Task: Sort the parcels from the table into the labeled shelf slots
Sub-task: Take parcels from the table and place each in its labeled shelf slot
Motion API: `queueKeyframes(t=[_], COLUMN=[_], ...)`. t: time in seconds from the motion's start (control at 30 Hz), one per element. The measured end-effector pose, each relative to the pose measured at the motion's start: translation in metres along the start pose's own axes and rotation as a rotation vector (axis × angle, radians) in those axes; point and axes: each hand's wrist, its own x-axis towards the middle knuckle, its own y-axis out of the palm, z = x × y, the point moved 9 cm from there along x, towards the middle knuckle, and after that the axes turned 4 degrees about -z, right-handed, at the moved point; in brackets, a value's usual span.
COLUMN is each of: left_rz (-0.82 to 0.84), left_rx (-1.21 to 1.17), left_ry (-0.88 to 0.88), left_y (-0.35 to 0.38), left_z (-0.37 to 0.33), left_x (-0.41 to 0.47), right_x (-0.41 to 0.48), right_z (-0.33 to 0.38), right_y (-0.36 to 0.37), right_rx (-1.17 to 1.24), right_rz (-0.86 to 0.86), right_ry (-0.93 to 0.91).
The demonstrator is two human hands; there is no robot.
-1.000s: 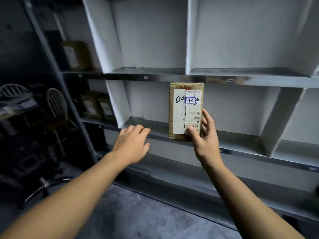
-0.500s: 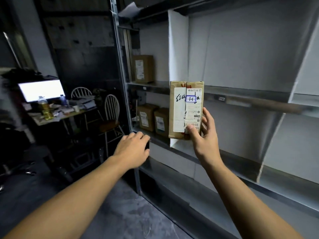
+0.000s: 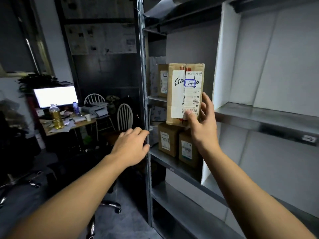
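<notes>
Parcel [image 3: 179, 100] marked H is held upright before the shelving [image 3: 259, 116], pinched low by the right hand [image 3: 202, 128] (thumb on its label [image 3: 177, 94]). The left hand [image 3: 131, 147] hovers loose-fingered and empty. Best to find the H slot before sliding it in.

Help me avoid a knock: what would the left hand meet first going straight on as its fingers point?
Probably the grey metal shelf upright, just beyond the fingers of the left hand; depth is unclear. A small brown cardboard box stands behind it.
</notes>
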Motion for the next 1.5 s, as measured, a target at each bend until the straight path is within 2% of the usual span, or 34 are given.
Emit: queueKeyframes(t=[0.13, 0.33, 0.47, 0.67, 1.03, 1.5], left_rz=[-0.054, -0.132, -0.135, -0.162, -0.209, -0.214], left_rx=[-0.069, -0.186, -0.249, -0.354, -0.527, -0.548], left_ry=[0.028, 0.133, 0.241, 0.390, 0.482, 0.545], left_y=[0.013, 0.044, 0.064, 0.085, 0.101, 0.118], left_z=[0.026, 0.048, 0.053, 0.046, 0.033, 0.033], left_x=[0.058, 0.149, 0.208, 0.275, 0.325, 0.332], right_x=[0.046, 0.118, 0.149, 0.174, 0.196, 0.205], right_z=[-0.019, -0.063, -0.093, -0.131, -0.150, -0.162], right_y=[0.023, 0.037, 0.037, 0.040, 0.038, 0.034], right_rx=[-0.056, -0.142, -0.326, -0.469, -0.643, -0.808], right_rz=[-0.031, -0.171, -0.304, -0.369, -0.304, -0.364], right_ry=[-0.037, -0.029, -0.002, 0.107, 0.221, 0.169])
